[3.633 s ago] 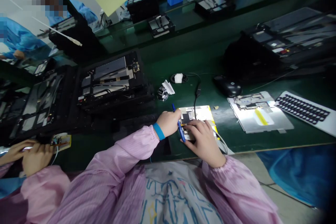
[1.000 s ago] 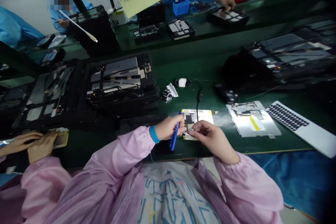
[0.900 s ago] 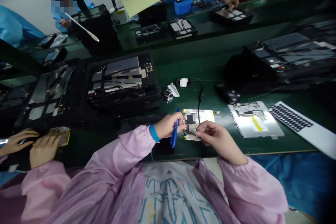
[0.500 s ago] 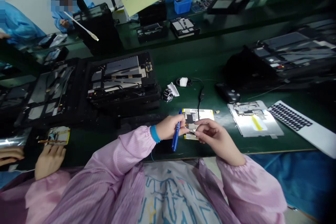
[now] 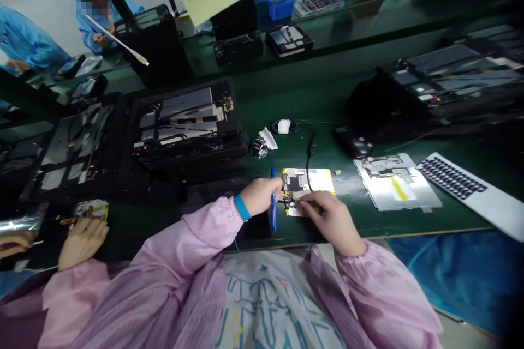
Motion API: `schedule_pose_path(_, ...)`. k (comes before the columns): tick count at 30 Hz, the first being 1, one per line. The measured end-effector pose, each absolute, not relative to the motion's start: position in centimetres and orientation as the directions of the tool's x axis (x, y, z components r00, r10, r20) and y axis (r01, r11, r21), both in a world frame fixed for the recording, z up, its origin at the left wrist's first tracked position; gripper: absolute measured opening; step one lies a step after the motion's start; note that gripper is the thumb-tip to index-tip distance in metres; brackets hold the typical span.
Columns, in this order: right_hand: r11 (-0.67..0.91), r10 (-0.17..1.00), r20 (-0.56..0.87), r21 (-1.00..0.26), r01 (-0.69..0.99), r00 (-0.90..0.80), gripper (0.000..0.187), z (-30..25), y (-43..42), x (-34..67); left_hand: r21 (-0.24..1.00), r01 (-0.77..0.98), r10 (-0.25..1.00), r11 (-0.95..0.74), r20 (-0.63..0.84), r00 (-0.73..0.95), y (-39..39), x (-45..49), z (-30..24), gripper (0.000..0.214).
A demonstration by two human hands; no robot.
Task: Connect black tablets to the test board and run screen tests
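My left hand (image 5: pixel 262 195) is closed around a blue marker pen (image 5: pixel 274 212), which stands nearly upright in the picture. Just right of the pen lies a flat battery pack (image 5: pixel 321 179) with yellow edges and a small circuit board (image 5: pixel 290 204) along its left side. My right hand (image 5: pixel 327 215) bends over the lower part of this pack, thumb and forefinger pinched at the board. A black cable (image 5: pixel 310 166) runs down to these fingers. Its end is hidden behind them, so what they grip cannot be made out. A blue band (image 5: pixel 242 208) circles my left wrist.
Stacked black device housings (image 5: pixel 186 120) stand at left, more housings (image 5: pixel 446 73) at right. A mouse (image 5: pixel 354 143), silver plate (image 5: pixel 401 185), white keyboard (image 5: pixel 462 185) and coiled cable (image 5: pixel 285 126) lie on the green bench. A co-worker's hand (image 5: pixel 84 240) is at far left.
My left hand has turned the pen more upright and drawn slightly left off the board. My right hand has shifted a little left and lower. Across the bench, a held panel is gone from view.
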State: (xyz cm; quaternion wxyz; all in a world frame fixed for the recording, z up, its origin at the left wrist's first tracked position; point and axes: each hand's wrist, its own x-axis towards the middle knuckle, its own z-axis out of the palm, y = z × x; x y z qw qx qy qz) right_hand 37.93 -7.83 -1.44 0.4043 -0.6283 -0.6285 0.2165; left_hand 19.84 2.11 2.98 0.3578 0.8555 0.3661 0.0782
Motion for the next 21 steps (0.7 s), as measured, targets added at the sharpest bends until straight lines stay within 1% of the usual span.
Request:
schedule_pose_path(2, 0.199, 0.957, 0.289, -0.718, 0.667, 0.024, 0.022, -1.6, -8.0, 37.7, 0.66, 0.571, 0.684, -0.487, -0.118, 0.72, 2.1, 19.9, 2.9, 0.024)
schedule_pose_path(4, 0.24, 0.949, 0.312, -0.645, 0.725, -0.036, 0.021, -1.7, -8.1, 37.3, 0.653, 0.572, 0.689, -0.496, -0.105, 0.717, 2.0, 19.9, 2.8, 0.023)
schedule_pose_path(8, 0.215, 0.939, 0.343, -0.504, 0.836, -0.035, 0.018, -1.9, -8.4, 36.7, 0.644, 0.572, 0.717, -0.507, -0.052, 0.695, 1.8, 19.9, 2.5, 0.02)
schedule_pose_path(10, 0.206, 0.935, 0.354, -0.49, 0.847, -0.023, 0.019, -2.3, -8.5, 36.6, 0.651, 0.567, 0.736, -0.505, -0.02, 0.677, 1.7, 20.0, 2.2, 0.02)
schedule_pose_path(13, 0.214, 0.93, 0.367, -0.504, 0.837, -0.017, 0.02, -2.8, -8.5, 36.6, 0.649, 0.571, 0.753, -0.503, 0.005, 0.658, 1.6, 20.1, 2.0, 0.019)
schedule_pose_path(21, 0.231, 0.921, 0.388, -0.476, 0.848, -0.032, 0.018, -3.1, -8.6, 36.7, 0.596, 0.627, 0.778, -0.502, -0.004, 0.628, 1.6, 20.6, 1.8, 0.017)
